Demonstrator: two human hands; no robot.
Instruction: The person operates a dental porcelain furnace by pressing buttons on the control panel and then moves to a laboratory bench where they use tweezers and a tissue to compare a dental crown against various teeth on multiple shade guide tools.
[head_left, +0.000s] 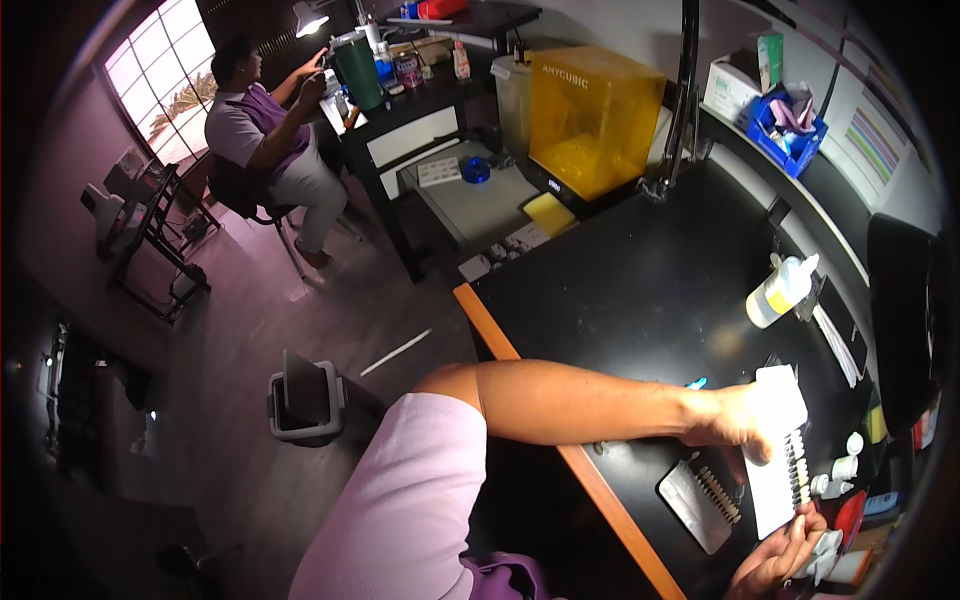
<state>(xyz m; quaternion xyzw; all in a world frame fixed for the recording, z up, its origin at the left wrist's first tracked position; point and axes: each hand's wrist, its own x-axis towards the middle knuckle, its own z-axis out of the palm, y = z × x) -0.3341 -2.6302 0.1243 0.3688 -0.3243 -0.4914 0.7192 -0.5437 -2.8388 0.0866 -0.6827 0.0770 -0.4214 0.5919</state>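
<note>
Under bright light at the right of the desk is a white tooth shade guide (770, 496), with a row of small tooth-shaped tabs along one side. My left hand (735, 414) reaches across from the left and grips its upper part; the glare washes out some of the fingers. At the lower end of the tab row, my right hand (782, 556) has its fingertips closed on the guide's edge. A second shade guide (697, 508), grey-white with darker cream tabs, lies on the black desk just left of my hands.
A white bottle with a yellow label (780, 292) stands beyond my hands. Small white bottles (845, 467) crowd the right side. An amber-covered machine (597, 120) is at the back. Another person (268, 140) sits at a far bench. A bin (306, 402) stands on the floor.
</note>
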